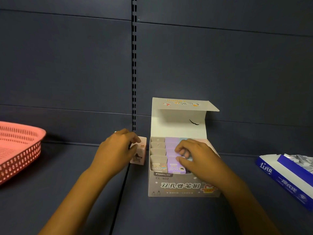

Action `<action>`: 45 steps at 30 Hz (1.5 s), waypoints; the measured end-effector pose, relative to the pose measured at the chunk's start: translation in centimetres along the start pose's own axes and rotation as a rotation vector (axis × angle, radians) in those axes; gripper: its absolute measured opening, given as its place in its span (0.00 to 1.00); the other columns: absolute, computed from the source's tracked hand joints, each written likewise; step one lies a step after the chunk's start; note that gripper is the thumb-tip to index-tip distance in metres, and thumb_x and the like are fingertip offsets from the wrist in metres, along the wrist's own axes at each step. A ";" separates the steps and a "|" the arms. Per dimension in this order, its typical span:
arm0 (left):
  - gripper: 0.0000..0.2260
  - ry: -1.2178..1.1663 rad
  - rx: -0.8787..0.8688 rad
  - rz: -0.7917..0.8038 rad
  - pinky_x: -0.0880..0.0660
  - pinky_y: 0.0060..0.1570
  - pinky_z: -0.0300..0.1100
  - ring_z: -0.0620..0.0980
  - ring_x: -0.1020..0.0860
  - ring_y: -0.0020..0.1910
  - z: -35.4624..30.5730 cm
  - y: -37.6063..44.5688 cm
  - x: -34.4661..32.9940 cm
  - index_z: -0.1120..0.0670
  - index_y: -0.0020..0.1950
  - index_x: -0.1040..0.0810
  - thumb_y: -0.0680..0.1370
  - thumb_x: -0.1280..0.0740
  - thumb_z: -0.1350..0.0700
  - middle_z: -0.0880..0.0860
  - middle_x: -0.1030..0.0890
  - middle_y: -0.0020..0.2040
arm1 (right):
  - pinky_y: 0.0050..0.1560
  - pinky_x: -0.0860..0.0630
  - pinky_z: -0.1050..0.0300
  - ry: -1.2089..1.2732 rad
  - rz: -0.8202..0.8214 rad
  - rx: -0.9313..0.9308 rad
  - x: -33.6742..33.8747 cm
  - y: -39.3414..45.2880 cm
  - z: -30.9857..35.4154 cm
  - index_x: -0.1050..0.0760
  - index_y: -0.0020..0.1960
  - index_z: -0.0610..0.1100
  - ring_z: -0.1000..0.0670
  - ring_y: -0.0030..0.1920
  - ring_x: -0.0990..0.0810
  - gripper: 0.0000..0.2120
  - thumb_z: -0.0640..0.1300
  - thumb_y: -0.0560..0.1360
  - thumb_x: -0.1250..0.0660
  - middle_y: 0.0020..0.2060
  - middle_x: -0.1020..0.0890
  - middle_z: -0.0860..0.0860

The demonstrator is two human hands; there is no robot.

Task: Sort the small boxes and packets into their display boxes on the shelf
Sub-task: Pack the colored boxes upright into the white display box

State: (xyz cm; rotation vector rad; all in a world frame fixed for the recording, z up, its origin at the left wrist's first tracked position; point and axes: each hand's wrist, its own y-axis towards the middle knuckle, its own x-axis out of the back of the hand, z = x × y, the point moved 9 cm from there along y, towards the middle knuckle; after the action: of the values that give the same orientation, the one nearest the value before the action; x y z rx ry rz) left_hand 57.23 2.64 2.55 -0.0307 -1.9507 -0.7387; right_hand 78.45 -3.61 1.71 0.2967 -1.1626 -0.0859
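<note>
A grey display box [179, 185] with its lid flipped up stands on the dark shelf, holding rows of small grey [158, 152] and purple boxes [171, 165]. My right hand [198, 158] reaches into the display box, its fingers curled on the small boxes in the right rows; what it holds is hidden. Just left of the display box, my left hand [115, 150] grips a small pink box [139, 154] with a dark animal picture, held upright near the shelf surface.
A pink perforated basket [18, 150] sits at the left edge of the shelf. A blue and white display box [286, 177] with silvery packets lies at the right. The dark back panel with a slotted upright rises behind.
</note>
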 end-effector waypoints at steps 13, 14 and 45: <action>0.13 0.021 0.056 -0.114 0.24 0.46 0.46 0.52 0.26 0.57 6.2 0.0 3.2 0.48 0.61 0.25 0.77 0.33 0.52 0.49 0.27 0.59 | 0.67 0.36 0.58 -0.151 -0.067 0.064 -2.4 4.5 7.4 0.46 0.74 0.55 0.53 0.70 0.36 0.28 0.58 0.78 0.41 0.72 0.38 0.56; 0.14 0.016 0.060 -0.106 0.24 0.47 0.46 0.51 0.26 0.59 6.5 0.2 3.2 0.48 0.62 0.25 0.77 0.33 0.51 0.49 0.27 0.60 | 0.68 0.35 0.57 -0.148 -0.067 0.070 -2.7 4.9 7.7 0.45 0.74 0.55 0.53 0.70 0.35 0.28 0.58 0.78 0.40 0.72 0.38 0.56; 0.06 -0.642 0.151 -0.099 0.19 0.40 0.41 0.42 0.18 0.43 14.0 3.5 -1.1 0.49 0.49 0.20 0.78 0.33 0.59 0.47 0.17 0.42 | 0.62 0.28 0.55 -0.308 0.019 0.011 -7.0 11.4 8.4 0.34 0.67 0.53 0.51 0.62 0.26 0.20 0.54 0.77 0.36 0.65 0.27 0.55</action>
State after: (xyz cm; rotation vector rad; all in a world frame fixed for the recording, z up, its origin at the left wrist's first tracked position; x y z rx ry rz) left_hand 47.69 12.89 -0.98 -0.0891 -2.6325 -0.6955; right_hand 67.02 7.29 1.68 0.2884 -1.4711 -0.1118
